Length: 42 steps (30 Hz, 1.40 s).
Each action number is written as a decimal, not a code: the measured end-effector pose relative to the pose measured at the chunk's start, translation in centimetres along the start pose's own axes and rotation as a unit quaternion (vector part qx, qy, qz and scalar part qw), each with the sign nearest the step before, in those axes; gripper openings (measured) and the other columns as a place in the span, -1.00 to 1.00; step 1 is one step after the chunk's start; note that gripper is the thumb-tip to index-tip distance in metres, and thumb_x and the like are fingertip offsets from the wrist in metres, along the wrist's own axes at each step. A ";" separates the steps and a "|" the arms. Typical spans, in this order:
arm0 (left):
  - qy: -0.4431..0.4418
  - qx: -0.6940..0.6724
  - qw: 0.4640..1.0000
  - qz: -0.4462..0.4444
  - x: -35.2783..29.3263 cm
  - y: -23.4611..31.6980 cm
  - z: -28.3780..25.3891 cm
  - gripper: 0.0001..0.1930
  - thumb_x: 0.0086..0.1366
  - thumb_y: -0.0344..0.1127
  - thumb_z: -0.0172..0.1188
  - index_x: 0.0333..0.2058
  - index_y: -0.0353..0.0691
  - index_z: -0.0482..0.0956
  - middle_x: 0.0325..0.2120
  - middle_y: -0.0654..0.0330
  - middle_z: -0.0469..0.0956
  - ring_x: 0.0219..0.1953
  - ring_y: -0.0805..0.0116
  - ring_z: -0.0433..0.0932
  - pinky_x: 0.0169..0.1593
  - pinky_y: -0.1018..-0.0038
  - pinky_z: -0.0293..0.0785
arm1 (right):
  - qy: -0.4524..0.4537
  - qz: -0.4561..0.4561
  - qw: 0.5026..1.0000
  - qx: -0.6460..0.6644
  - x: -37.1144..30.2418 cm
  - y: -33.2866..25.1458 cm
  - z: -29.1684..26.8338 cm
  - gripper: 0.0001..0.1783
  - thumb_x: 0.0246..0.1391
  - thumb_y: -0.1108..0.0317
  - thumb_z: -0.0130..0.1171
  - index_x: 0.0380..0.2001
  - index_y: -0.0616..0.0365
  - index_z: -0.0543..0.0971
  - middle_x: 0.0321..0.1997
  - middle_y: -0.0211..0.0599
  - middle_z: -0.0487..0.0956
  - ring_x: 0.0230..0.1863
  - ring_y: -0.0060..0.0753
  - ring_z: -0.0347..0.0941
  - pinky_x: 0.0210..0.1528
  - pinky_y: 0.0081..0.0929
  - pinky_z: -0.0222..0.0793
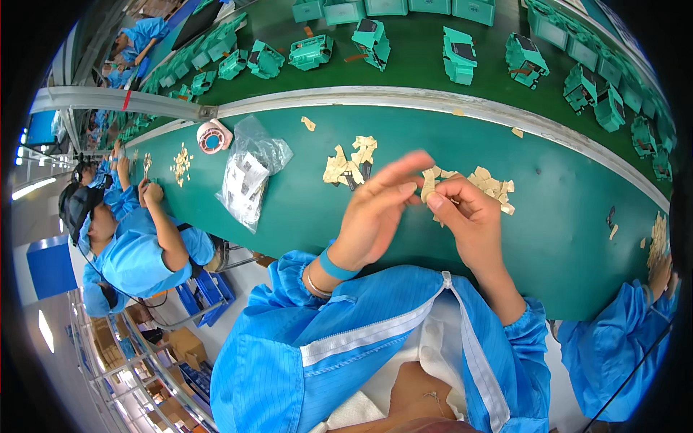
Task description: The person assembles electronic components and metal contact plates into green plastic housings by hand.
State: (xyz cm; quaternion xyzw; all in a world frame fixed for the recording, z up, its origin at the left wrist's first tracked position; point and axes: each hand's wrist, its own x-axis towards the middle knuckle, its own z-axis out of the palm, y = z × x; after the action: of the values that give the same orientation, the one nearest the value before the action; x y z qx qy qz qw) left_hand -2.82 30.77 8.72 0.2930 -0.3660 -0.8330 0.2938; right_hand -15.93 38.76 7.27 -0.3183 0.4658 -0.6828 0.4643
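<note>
Between thumb and forefinger, my right hand (pixel 471 211) pinches a small cream-coloured flat piece (pixel 428 182), which looks like a paper or tape strip. My left hand (pixel 372 211) is just left of it, fingers stretched out and slightly blurred, thumb close to the piece; I see nothing held in it. Behind my right hand lies a pile of similar cream pieces (pixel 491 186), partly hidden by the fingers. Another heap of cream pieces (pixel 339 166), with a few small dark pieces (pixel 366 171) among them, rests beyond my left hand.
On the green worktable (pixel 303 209) lie a clear plastic bag (pixel 249 177) of pale parts and a pink-and-white tape roll (pixel 214 136). Past a metal rail (pixel 404 97), teal plastic housings (pixel 459 56) stand in a row. Co-workers sit at left (pixel 137 242) and right (pixel 613 346).
</note>
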 end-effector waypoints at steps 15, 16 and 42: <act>-0.075 0.565 0.700 0.431 -0.7 1.4 0.9 -0.75 -0.14 -0.59 0.33 -0.38 -0.27 0.62 -0.45 0.17 0.58 -0.42 0.29 0.51 -0.38 0.49 0.44 | 0.011 -0.123 0.968 -0.217 -1.5 -2.5 -0.6 -0.89 -0.11 0.53 0.29 -0.50 0.26 0.53 -0.49 -0.33 0.49 -0.51 -0.58 0.38 -0.49 -0.66 0.28; -0.074 0.565 0.700 0.431 -0.8 1.5 0.9 -0.75 -0.14 -0.59 0.33 -0.38 -0.27 0.62 -0.45 0.17 0.58 -0.42 0.29 0.51 -0.38 0.49 0.44 | 0.016 -0.138 0.964 -0.225 -1.5 -2.5 -0.5 -0.89 -0.12 0.54 0.29 -0.50 0.26 0.53 -0.49 -0.31 0.50 -0.50 -0.56 0.38 -0.49 -0.65 0.29; -0.080 0.508 0.782 0.352 -2.6 2.1 2.6 -0.82 -0.04 -0.63 0.27 -0.39 -0.33 0.62 -0.53 0.15 0.59 -0.49 0.36 0.51 -0.46 0.55 0.39 | 0.032 -0.454 0.791 -0.410 -1.9 -2.2 -1.1 -0.69 -0.47 0.63 0.28 -0.47 0.18 0.61 -0.47 -0.34 0.44 -0.47 -0.33 0.37 -0.54 -0.52 0.29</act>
State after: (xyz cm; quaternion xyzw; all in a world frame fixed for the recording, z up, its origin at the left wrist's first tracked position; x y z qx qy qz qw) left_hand -2.35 32.59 12.51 0.1828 -0.8361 -0.3859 0.3445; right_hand -16.96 41.19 8.87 -0.6315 0.5183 -0.5699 -0.0882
